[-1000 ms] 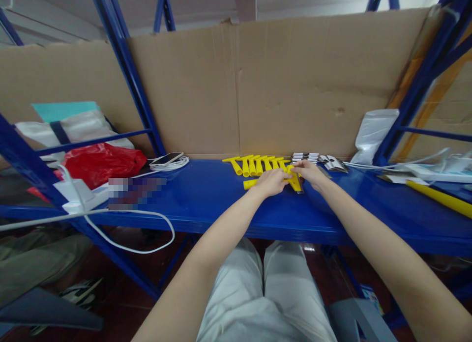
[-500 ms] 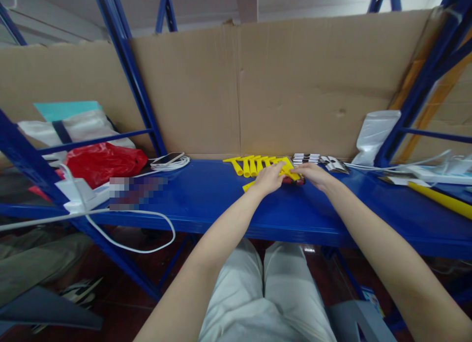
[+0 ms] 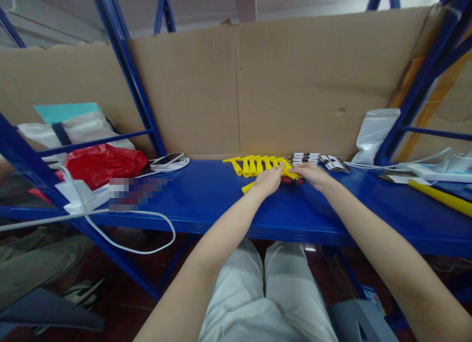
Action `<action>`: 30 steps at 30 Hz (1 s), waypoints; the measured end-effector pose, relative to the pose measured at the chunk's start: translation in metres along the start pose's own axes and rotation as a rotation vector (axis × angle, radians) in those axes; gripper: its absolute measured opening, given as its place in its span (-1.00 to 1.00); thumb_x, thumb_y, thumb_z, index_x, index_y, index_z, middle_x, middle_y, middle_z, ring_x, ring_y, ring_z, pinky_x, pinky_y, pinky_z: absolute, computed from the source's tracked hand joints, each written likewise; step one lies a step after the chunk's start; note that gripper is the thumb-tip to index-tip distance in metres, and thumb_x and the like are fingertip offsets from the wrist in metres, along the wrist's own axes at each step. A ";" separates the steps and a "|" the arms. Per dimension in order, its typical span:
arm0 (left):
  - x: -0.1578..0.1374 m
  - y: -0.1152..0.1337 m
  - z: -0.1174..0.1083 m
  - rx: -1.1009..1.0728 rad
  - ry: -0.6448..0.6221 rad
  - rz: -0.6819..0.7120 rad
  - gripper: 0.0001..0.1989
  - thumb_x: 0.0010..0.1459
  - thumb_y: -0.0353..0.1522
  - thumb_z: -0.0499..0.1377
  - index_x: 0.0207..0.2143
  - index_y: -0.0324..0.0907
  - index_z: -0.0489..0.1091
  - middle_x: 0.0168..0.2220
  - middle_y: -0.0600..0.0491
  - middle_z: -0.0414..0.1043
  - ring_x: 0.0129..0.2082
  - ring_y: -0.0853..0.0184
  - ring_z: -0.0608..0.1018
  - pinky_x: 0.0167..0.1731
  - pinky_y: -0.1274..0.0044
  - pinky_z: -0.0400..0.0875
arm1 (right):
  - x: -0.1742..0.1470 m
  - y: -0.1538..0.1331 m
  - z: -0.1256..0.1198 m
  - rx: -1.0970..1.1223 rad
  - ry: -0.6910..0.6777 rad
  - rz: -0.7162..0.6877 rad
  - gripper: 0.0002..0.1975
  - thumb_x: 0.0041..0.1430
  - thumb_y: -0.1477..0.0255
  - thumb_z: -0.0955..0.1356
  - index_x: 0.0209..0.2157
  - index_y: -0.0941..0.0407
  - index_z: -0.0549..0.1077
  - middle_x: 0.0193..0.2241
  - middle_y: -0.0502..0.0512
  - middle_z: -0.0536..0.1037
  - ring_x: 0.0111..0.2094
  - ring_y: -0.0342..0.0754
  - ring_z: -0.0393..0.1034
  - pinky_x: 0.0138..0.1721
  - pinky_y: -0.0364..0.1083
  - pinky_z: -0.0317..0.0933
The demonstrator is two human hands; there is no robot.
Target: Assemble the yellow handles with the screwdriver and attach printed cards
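Note:
My left hand (image 3: 268,181) is closed round a yellow T-shaped plastic scraper (image 3: 248,188), whose handle end sticks out below the palm. At the wide head of the same scraper, the fingers of my right hand (image 3: 312,175) pinch its edge. Just under the head lies a red and black tool (image 3: 294,180), partly covered by the hands. Behind my left hand, several more yellow T-shaped scrapers (image 3: 246,166) lie side by side in a row. Small white and black packets (image 3: 305,158) are stacked beyond my right hand.
All this lies on a blue metal shelf (image 3: 206,199) backed by cardboard (image 3: 295,86). A phone (image 3: 167,159) on coiled white cable, a red bag (image 3: 105,160) and a power strip (image 3: 99,195) are left. Right are loose packets (image 3: 334,163), a white pouch (image 3: 376,135) and a yellow strip (image 3: 440,198).
The scraper's head has turned and dropped slightly between my hands, so less of its broad face shows. Both hands stay almost in the same place.

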State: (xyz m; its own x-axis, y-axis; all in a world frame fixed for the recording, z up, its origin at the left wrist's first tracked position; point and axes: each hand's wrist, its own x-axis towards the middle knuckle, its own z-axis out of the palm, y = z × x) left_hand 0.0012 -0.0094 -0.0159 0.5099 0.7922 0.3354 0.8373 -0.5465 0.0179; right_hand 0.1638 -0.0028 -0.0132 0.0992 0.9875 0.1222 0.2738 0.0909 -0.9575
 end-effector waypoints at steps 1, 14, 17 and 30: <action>0.000 0.000 -0.001 0.001 -0.006 -0.002 -0.43 0.25 -0.45 -0.07 0.32 -0.13 -0.01 0.15 -0.11 0.33 0.02 0.14 0.49 -0.02 0.33 0.39 | 0.000 0.000 0.000 -0.006 -0.002 -0.001 -0.89 -0.10 0.53 0.39 -0.62 0.16 0.41 -0.60 0.01 0.47 -0.55 -0.20 0.26 -0.50 -0.20 0.10; 0.001 -0.001 0.002 0.037 0.032 0.011 -0.44 0.24 -0.44 -0.04 0.30 -0.15 0.04 0.07 -0.12 0.41 0.02 0.15 0.49 -0.04 0.37 0.40 | 0.002 0.003 -0.001 -0.057 -0.055 -0.050 -0.81 -0.17 0.35 0.45 -0.62 0.15 0.41 -0.61 0.00 0.45 -0.55 -0.20 0.22 -0.52 -0.19 0.06; 0.002 -0.001 0.003 0.036 0.039 0.012 -0.44 0.25 -0.43 -0.04 0.30 -0.14 0.04 0.07 -0.14 0.41 0.01 0.15 0.50 -0.05 0.36 0.40 | 0.001 0.002 0.000 -0.055 -0.053 -0.048 -0.82 -0.17 0.36 0.44 -0.62 0.15 0.40 -0.63 -0.02 0.43 -0.57 -0.21 0.19 -0.54 -0.19 0.04; -0.003 0.003 -0.003 0.053 0.012 -0.005 -0.46 0.28 -0.45 -0.11 0.31 -0.18 0.03 0.08 -0.13 0.40 -0.04 0.18 0.52 -0.08 0.39 0.39 | -0.002 -0.001 0.000 -0.023 -0.058 -0.024 -0.85 -0.11 0.40 0.43 -0.60 0.14 0.41 -0.59 -0.02 0.46 -0.52 -0.20 0.25 -0.47 -0.19 0.11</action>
State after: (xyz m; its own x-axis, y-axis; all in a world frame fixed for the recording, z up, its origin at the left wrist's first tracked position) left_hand 0.0012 -0.0140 -0.0137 0.5033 0.7914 0.3469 0.8494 -0.5269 -0.0305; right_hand 0.1636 -0.0052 -0.0124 0.0366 0.9909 0.1293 0.2970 0.1128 -0.9482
